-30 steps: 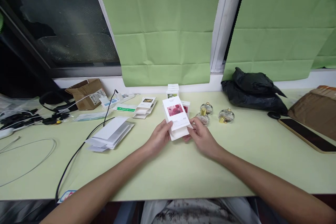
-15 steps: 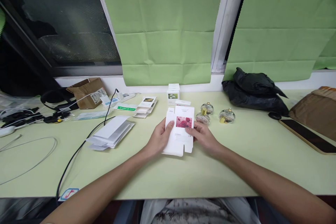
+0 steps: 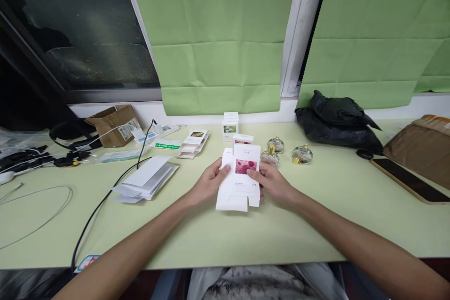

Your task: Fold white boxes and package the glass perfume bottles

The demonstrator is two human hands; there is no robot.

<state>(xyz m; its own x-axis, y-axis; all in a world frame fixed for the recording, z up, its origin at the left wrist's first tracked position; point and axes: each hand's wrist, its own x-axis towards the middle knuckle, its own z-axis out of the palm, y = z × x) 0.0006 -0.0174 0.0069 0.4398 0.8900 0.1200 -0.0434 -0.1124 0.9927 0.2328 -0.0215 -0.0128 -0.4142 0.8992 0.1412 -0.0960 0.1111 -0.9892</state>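
Between my hands is a white cardboard box (image 3: 239, 183), flattened or partly unfolded, with a red rose picture on its front and loose flaps at its lower end. My left hand (image 3: 211, 180) grips its left edge, thumb on the front. On the right edge my right hand (image 3: 274, 182) pinches it, thumb over the rose picture. Just behind it lies another white box with a red picture (image 3: 243, 139). Glass bottles with gold caps stand close to my right hand: one bottle (image 3: 270, 157) beside the fingers, one (image 3: 276, 145) behind, one (image 3: 301, 154) further right.
White boxes (image 3: 230, 127) stand in a row by the wall. Flat white cartons (image 3: 147, 180) and picture cartons (image 3: 192, 143) lie left, near a black cable (image 3: 94, 213) and a brown box (image 3: 114, 126). To the right are a black bag (image 3: 339, 124), a phone (image 3: 409, 180) and a brown package (image 3: 422, 150).
The box in my hands has tipped slightly, and its lower flaps show at a different angle. More of the red-picture box behind shows. Both hands keep their hold.
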